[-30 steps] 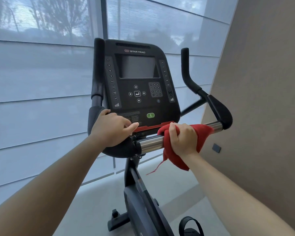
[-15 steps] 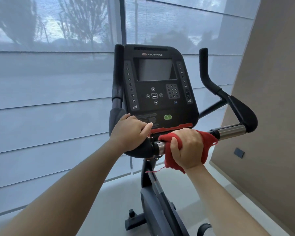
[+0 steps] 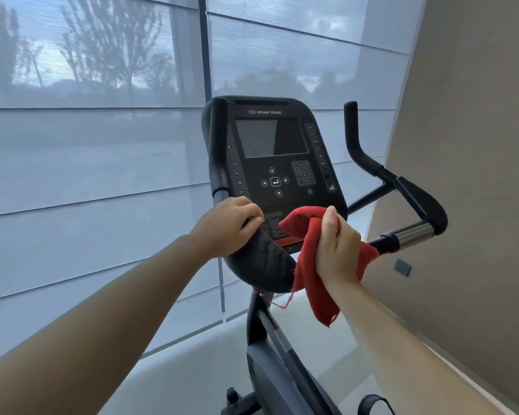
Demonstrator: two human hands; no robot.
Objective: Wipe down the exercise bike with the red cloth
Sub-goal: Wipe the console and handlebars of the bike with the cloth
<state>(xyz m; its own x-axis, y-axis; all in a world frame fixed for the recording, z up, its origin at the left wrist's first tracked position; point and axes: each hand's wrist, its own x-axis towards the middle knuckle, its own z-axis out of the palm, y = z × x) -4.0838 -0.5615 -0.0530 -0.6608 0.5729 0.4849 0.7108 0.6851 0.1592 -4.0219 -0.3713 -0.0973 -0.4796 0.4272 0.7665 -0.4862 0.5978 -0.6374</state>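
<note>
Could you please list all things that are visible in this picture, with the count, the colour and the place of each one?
exercise bike: 1, black, centre, in front of the window
console: 1, black with grey screen, top of the bike
keypad: 1, dark, right of the console's arrow buttons
handlebar grips: 2 upright, black, either side of the console
chrome bar section: 1, silver, right end of the handlebar
pedal strap: 1, black, bottom edge, right of the frame
red cloth: 1, red, bunched at the handlebar centre, one end hanging down
window blinds: grey, translucent, left and behind
wall: 1, beige, right
wall plate: 1, dark grey, low on the wall
left hand: 1, resting on the left padded handlebar
right hand: 1, gripping the red cloth
</note>
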